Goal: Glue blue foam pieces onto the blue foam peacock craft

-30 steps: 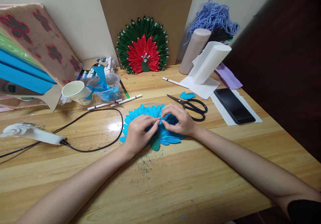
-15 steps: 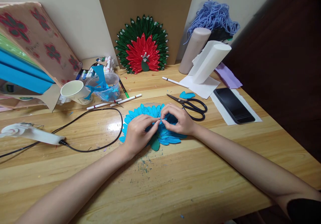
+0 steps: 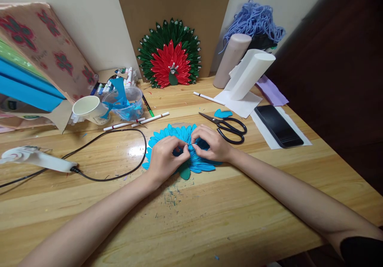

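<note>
A fan-shaped craft of blue paper petals lies on the table, with a green leaf-shaped piece at its lower edge. Over its middle, my left hand and my right hand face each other with fingertips nearly touching. Both pinch a small blue paper petal, mostly covered by the fingers. Just right of the craft lie black-handled scissors, open on the table, and a few loose blue petals rest behind their blades.
At left are a white glue gun with a black cable, a paper cup and a clear tub of blue scraps. A green and red petal fan leans on the backboard. A phone and paper roll are at right.
My left finger and thumb have parted slightly from my right fingertips, and the left fingers are more curled. The craft and the other things have stayed where they were.
</note>
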Demonstrator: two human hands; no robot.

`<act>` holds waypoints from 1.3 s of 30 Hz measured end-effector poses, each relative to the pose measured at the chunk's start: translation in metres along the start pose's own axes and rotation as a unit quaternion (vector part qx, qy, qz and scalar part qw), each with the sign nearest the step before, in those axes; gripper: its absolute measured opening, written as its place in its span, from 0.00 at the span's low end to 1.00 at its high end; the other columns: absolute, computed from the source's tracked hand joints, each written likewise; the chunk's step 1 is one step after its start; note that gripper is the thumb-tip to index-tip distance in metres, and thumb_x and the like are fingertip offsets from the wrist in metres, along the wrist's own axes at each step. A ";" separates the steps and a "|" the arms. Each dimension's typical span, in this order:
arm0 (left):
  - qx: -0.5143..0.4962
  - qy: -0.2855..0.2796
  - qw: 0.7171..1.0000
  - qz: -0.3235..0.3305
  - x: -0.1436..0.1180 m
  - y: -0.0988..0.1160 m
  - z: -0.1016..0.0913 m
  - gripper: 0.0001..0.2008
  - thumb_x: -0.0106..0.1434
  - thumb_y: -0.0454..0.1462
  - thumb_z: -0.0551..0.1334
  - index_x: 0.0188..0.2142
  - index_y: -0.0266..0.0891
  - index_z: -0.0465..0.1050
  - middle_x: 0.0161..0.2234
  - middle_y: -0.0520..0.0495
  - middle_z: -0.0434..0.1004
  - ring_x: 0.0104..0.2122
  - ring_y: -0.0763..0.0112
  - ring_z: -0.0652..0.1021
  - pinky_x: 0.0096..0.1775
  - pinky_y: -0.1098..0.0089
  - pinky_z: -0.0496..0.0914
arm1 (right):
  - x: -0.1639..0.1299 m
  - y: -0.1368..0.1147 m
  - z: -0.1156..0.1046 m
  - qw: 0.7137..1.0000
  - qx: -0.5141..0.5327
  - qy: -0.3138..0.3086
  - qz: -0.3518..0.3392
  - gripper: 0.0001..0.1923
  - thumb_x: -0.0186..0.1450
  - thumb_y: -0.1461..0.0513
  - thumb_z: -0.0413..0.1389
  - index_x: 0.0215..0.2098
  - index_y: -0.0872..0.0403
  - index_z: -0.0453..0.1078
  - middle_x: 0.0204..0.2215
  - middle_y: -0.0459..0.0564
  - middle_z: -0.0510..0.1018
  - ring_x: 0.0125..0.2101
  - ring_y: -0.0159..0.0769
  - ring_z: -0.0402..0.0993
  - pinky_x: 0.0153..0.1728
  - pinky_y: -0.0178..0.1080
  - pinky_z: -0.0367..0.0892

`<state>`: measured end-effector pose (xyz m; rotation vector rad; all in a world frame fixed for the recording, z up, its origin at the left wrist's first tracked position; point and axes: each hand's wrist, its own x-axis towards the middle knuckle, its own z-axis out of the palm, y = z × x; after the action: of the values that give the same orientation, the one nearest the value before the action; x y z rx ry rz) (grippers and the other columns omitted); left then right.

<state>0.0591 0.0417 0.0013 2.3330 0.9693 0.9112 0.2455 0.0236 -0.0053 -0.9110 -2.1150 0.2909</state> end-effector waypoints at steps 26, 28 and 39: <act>-0.137 -0.004 0.989 -0.063 0.004 -0.004 -0.001 0.06 0.61 0.38 0.58 0.30 0.38 0.70 0.27 0.50 0.72 0.27 0.74 0.71 0.31 0.72 0.66 | -0.003 0.000 -0.002 0.997 0.012 0.058 0.048 0.05 0.60 0.63 0.55 0.36 0.53 0.66 0.28 0.47 0.73 0.28 0.33 0.68 0.30 0.37 0.67; -0.133 -0.011 0.990 -0.054 0.004 -0.003 -0.001 0.06 0.61 0.37 0.58 0.30 0.38 0.70 0.26 0.51 0.71 0.27 0.75 0.71 0.31 0.72 0.65 | -0.003 0.000 -0.003 0.997 0.020 0.050 0.058 0.04 0.60 0.64 0.54 0.35 0.53 0.66 0.28 0.48 0.73 0.29 0.33 0.67 0.31 0.38 0.67; -0.123 -0.027 0.991 -0.039 0.003 -0.002 -0.002 0.04 0.60 0.35 0.59 0.29 0.37 0.68 0.26 0.51 0.70 0.27 0.75 0.70 0.31 0.73 0.64 | -0.003 0.001 -0.002 0.994 0.064 0.014 0.087 0.01 0.61 0.65 0.53 0.32 0.54 0.65 0.28 0.47 0.71 0.29 0.32 0.66 0.31 0.37 0.65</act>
<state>0.0588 0.0453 0.0026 2.0883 0.8667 0.8784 0.2492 0.0224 -0.0064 -1.0193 -1.9696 0.4941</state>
